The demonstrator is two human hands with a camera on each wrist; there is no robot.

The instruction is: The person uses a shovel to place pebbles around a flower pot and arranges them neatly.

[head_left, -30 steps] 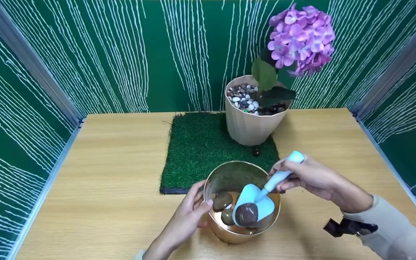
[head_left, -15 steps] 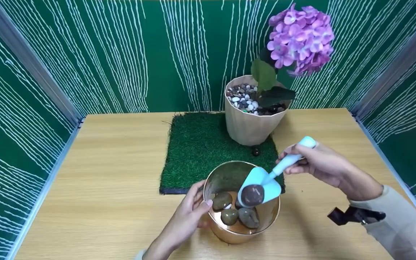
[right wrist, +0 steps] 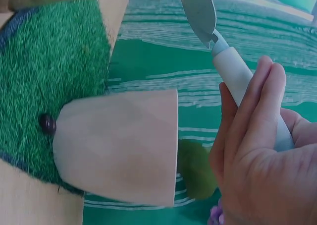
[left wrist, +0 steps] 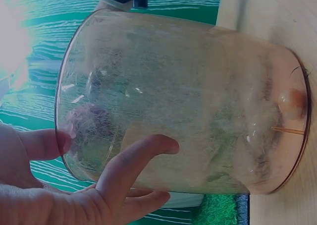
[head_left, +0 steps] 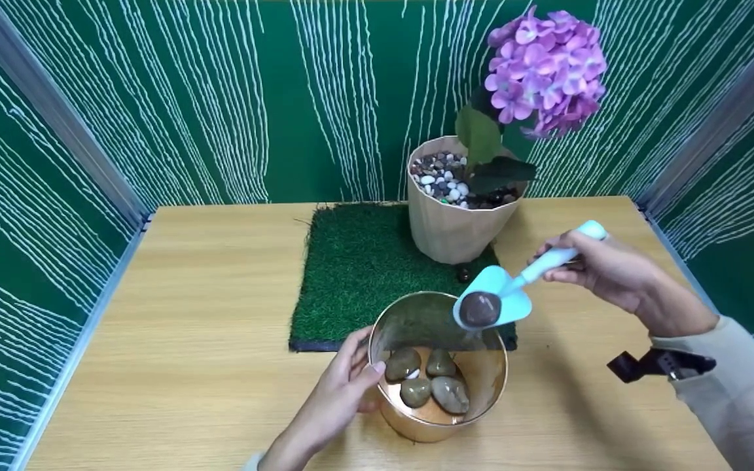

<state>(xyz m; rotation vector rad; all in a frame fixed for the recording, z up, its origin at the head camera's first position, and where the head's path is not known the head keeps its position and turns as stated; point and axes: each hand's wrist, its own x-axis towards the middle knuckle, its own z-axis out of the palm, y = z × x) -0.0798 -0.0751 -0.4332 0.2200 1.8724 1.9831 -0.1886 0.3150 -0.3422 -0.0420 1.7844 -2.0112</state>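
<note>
Gripping the scoop [head_left: 513, 302], the right hand [head_left: 619, 271] should carry it level, lest the dark stone [head_left: 480, 309] in it, over the bucket [head_left: 419, 430]'s far right rim, roll out; the left hand [head_left: 344, 384] should steady the left side it holds.

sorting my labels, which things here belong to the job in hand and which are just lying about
Likely job:
light-blue plastic scoop, in the right hand
dark rounded stone in it
transparent amber cylindrical container, in the left hand
four brownish rounded stones inside

Likely lying about:
beige faceted pot with purple flower
green artificial-grass mat
small dark ball
</note>
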